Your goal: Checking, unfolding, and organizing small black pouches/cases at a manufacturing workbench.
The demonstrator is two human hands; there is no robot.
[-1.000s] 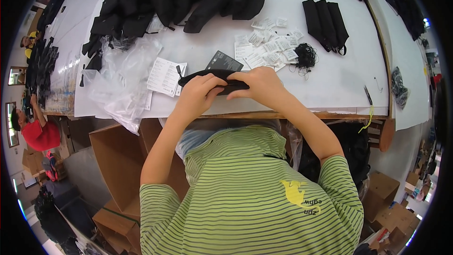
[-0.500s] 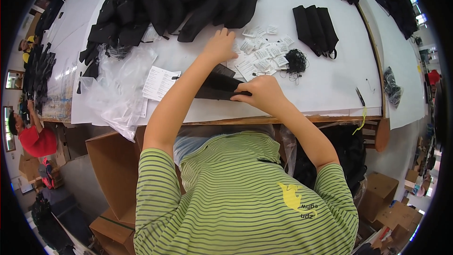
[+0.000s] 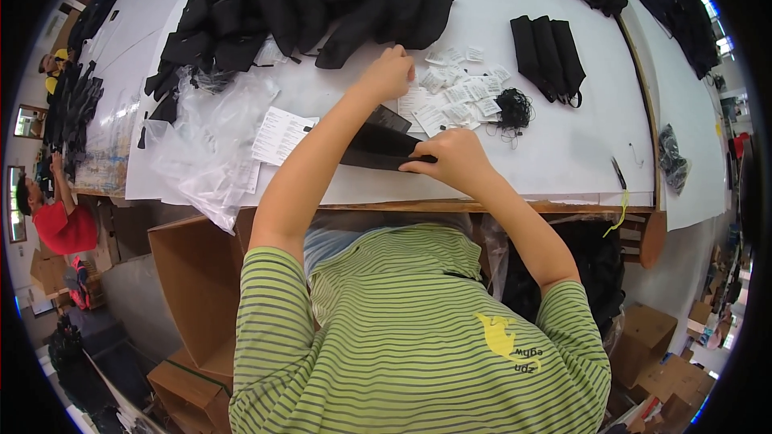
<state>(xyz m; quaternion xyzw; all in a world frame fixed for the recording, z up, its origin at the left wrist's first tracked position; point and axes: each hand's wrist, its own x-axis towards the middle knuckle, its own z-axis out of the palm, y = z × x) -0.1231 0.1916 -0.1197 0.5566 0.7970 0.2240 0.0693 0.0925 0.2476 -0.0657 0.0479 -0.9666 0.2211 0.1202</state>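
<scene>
On the worktop (image 3: pixel 579 153), a black fabric pouch (image 3: pixel 378 147) is being held at the frame's centre, its right end being pinched by the right hand (image 3: pixel 454 157). Light, pliable handling is being suggested, the edge being judged the best hold. At upper centre, the left hand (image 3: pixel 390 74) is being held curled beside white labels (image 3: pixel 465 92); whether anything is being grasped cannot be told.

I have the left forearm (image 3: pixel 318 157) reaching far forward, slanting rightward, its hand (image 3: pixel 388 74) back-up with fingers curled; their undersides are hidden from me. My right arm (image 3: pixel 519 213) bends at the elbow, angling inward, and the right hand (image 3: pixel 457 154), nearer my torso, pinches between thumb and fingers.
</scene>
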